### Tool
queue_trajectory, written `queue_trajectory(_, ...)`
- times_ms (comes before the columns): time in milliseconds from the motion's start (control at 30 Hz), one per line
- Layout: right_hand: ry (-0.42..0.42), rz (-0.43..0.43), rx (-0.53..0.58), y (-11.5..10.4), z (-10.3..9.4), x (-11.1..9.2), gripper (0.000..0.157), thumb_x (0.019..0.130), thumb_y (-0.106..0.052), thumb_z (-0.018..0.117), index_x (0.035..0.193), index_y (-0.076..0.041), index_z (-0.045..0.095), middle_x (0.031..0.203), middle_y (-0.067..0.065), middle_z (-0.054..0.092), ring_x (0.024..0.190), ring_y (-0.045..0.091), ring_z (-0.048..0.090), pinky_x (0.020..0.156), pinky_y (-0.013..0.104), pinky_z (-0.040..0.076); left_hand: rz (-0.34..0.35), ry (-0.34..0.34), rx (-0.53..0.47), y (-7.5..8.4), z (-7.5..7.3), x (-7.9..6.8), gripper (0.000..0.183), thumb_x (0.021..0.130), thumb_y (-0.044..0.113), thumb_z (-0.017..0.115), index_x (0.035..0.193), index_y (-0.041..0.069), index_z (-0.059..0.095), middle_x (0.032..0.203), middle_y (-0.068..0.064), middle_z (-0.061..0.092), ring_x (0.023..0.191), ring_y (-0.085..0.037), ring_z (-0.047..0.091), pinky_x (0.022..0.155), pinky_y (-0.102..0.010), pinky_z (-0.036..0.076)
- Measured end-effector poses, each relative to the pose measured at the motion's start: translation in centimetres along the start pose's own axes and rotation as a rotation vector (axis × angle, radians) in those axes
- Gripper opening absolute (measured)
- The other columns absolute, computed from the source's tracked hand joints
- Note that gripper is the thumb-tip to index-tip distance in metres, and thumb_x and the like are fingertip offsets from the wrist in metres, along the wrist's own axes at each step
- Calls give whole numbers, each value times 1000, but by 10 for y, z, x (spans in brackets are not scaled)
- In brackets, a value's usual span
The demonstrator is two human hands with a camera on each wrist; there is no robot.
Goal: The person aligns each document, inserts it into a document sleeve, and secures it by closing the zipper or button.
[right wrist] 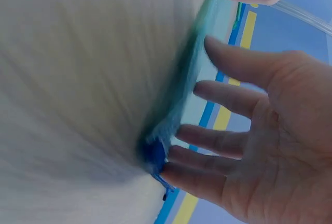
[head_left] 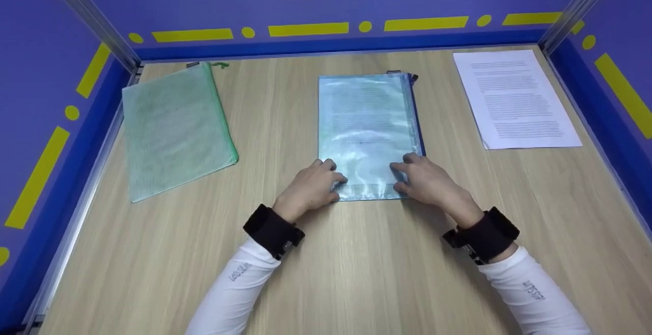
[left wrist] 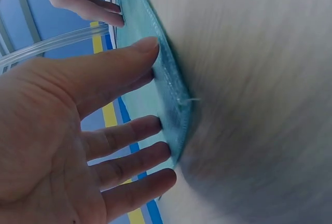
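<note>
Nearest the camera, on the near side of the blue zip document pouch (head_left: 364, 131), a left white sleeve (head_left: 232, 289) and a right white sleeve (head_left: 535, 294) are seen, both marked with small grey lettering. Above each cuff a wrist is wrapped by a black strap, the left strap (head_left: 272, 230) and the right strap (head_left: 484, 235).

Well apart on the left of the blue pouch, a green zip document pouch (head_left: 175, 131) is laid askew on the wood-grain table (head_left: 377, 274), its green zip edge turned toward the blue one.

At the near left corner of the blue pouch, the left hand (head_left: 311, 185) is placed. It is released: its fingers are relaxed, fairly straight, and touched to the pouch.

The blue pouch itself is laid flat at the middle of the table between both hands; printed lines are seen through its cover, and its right side is edged by a dark blue zip.

At its near right corner the right hand (head_left: 430, 181) is placed, likewise released, with loosely extended fingers touched to the pouch.

To the right of the pouch and well apart from it, printed white paper (head_left: 519, 101) is laid slightly turned. Behind the pouch, a blue-purple wall panel (head_left: 305, 9) is marked with yellow bars and dots.
</note>
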State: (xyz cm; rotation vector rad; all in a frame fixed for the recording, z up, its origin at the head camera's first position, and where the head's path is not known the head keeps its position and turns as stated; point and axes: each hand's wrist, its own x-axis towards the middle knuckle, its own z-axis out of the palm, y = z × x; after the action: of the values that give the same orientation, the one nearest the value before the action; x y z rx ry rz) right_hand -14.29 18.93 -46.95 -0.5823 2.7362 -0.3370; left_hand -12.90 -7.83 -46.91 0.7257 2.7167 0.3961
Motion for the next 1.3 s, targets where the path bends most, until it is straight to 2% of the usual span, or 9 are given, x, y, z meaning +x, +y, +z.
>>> queue_trajectory(200,13,58,11,10,-1,4,54,95,-24,65,143,-4,51,147,33,42,132,52,46,106,61,44,0,5,-7,3,4,15,42,90,24,69,132,21,65,144,-13,51,129,-33,49,95,-46,53)
queue_trajectory(433,22,129,1,22,-6,9,57,96,-26,62,144,0,47,148,34,40,135,53,43,106,63,43,6,42,-11,6,8,37,38,95,28,65,133,21,64,152,-13,46,141,-32,42,104,-50,50)
queue_trajectory(867,-6,227,85,51,-18,19,64,97,-31,60,147,4,40,152,35,32,141,53,32,112,64,35,-24,60,20,30,14,68,37,99,32,58,136,24,61,156,-11,42,144,-32,39,106,-48,49)
queue_trajectory(1300,-22,232,148,78,-23,27,65,99,-29,56,153,0,33,158,35,20,146,53,20,118,64,24,-19,42,36,38,14,91,40,102,30,54,141,26,56,160,-12,37,148,-34,35,113,-48,43)
